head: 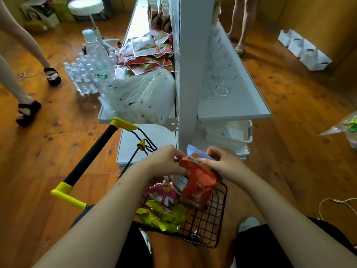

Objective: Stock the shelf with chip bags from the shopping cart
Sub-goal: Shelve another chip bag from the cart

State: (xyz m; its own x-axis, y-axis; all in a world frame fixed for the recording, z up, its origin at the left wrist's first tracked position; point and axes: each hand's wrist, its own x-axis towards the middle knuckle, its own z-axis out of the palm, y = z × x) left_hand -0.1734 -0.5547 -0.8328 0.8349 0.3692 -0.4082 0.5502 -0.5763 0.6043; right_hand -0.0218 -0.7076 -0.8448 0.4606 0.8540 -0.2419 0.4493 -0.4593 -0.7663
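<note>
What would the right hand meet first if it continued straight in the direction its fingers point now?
The right hand points leftward, gripping the blue chip bag above the orange chip bag. Straight on, it would likely meet the left hand, though depth is unclear.

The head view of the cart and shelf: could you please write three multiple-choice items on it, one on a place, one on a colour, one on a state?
1. Where is the white basket?
A. on a low shelf
B. in the cart
C. on the stool

2. What colour is the bag both hands grip?
A. blue
B. orange-red
C. black

3. How is the left hand?
A. hanging idle
B. flat on the floor
C. gripping a bag

Answers:
1 A: it sits under the right shelf board.
2 B: the orange-red bag is between the hands above the cart.
3 C: the left hand pinches the bag's top, as does the right hand.
</note>
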